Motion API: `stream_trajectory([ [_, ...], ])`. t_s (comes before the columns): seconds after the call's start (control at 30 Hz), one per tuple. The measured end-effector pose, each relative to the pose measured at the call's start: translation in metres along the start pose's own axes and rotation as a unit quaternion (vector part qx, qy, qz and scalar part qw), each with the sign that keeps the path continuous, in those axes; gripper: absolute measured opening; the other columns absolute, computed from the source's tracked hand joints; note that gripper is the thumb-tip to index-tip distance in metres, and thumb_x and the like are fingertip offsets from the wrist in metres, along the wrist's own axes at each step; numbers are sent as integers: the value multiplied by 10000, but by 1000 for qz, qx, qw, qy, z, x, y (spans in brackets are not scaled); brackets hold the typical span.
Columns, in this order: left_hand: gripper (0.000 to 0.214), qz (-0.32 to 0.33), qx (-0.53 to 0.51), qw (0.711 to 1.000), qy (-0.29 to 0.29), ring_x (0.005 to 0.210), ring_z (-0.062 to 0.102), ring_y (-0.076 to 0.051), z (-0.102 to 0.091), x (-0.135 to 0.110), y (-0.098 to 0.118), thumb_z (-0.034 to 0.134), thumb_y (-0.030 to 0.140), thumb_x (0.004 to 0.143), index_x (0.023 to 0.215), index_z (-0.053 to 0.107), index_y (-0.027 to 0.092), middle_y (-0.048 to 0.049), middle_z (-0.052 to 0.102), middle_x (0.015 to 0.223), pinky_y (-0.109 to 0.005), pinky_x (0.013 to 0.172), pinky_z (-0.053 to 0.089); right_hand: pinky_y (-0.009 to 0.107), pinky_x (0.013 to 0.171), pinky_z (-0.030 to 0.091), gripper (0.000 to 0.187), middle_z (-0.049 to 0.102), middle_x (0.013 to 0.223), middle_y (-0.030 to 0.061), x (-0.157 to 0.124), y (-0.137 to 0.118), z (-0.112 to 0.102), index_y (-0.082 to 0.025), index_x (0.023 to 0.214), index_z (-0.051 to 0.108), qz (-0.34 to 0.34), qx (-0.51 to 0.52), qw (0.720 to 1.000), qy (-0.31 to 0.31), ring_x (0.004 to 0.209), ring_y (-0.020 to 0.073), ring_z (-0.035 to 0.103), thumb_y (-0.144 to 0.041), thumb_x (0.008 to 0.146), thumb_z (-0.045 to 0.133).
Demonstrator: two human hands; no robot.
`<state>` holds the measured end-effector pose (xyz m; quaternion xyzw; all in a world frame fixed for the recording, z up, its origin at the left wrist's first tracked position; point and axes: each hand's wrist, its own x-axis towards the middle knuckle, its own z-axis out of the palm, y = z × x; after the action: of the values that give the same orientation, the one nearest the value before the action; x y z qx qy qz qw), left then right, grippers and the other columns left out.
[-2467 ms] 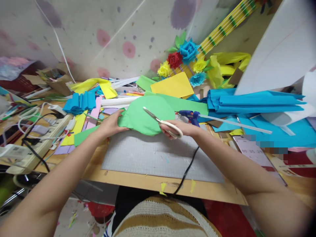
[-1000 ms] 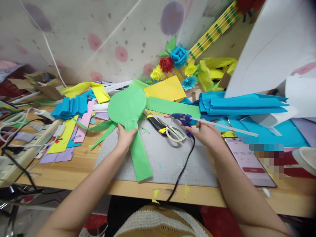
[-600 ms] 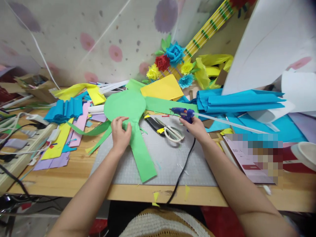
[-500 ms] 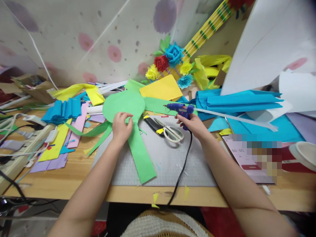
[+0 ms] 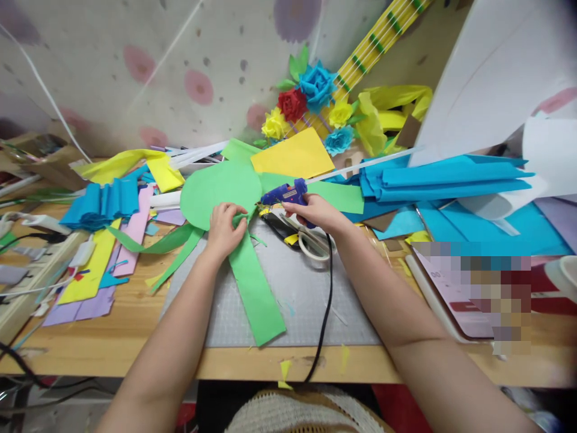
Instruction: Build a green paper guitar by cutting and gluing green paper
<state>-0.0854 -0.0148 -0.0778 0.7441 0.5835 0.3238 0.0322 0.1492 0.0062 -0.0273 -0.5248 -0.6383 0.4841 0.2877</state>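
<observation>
My left hand [image 5: 224, 227] pinches the green paper shape [image 5: 219, 187] where its round part meets the long strip that runs down over the grey cutting mat [image 5: 293, 300]. In my right hand [image 5: 315, 211] is a blue glue gun [image 5: 283, 193], gripped by the handle with its nozzle pointing left, close to my left fingers. A long white glue stick juts from its back toward the upper right. Its black cord [image 5: 325, 300] hangs over the table's front edge. White-handled scissors [image 5: 306, 243] lie on the mat under my right wrist.
Coloured paper sheets and scraps cover the wooden table [image 5: 112, 343]: blue crepe paper [image 5: 442, 180] at right, a yellow sheet [image 5: 293, 157], a blue pleated piece [image 5: 101, 201] at left. Paper flowers [image 5: 311, 102] stand at the back. A power strip [image 5: 36, 270] lies at left, a phone [image 5: 455, 294] at right.
My right hand put down the scissors, picked up the glue gun and carried it left to the green paper. My left hand laid the green shape flat and now pinches its neck.
</observation>
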Motion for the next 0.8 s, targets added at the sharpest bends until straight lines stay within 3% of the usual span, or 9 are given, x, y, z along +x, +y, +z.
stream_trajectory([
  [0.23, 263, 2, 18, 1000, -18, 991, 489, -236, 1, 0, 3, 532, 182, 778, 1017, 633, 227, -69, 564, 997, -399, 916, 383, 213, 453, 329, 302, 474, 477, -40, 0, 16, 5, -144, 710, 591, 15, -17, 999, 25, 431, 70, 409, -428, 813, 591],
  [0.4, 167, 2, 25, 1000, -2, 966, 491, -242, 1, 0, 8, 614, 306, 762, 896, 631, 209, -69, 558, 942, -394, 889, 395, 212, 460, 328, 297, 479, 487, -41, -3, 13, 10, -158, 695, 564, 4, 2, 999, 49, 444, 75, 423, -430, 815, 584],
  [0.6, 38, -28, 4, 999, 26, 900, 516, -224, 2, 0, 5, 603, 247, 755, 752, 584, 214, -41, 576, 834, -381, 855, 404, 220, 464, 349, 261, 546, 550, -21, -7, 7, 21, -160, 748, 585, 22, -9, 998, 50, 457, 84, 453, -415, 801, 602],
  [0.8, 33, -19, -5, 999, 29, 880, 537, -215, 1, -1, 3, 575, 223, 757, 755, 605, 210, -38, 609, 825, -368, 842, 418, 220, 480, 381, 288, 625, 639, 17, -7, 8, 25, -148, 781, 610, 17, -48, 998, 46, 508, 102, 519, -436, 794, 602],
])
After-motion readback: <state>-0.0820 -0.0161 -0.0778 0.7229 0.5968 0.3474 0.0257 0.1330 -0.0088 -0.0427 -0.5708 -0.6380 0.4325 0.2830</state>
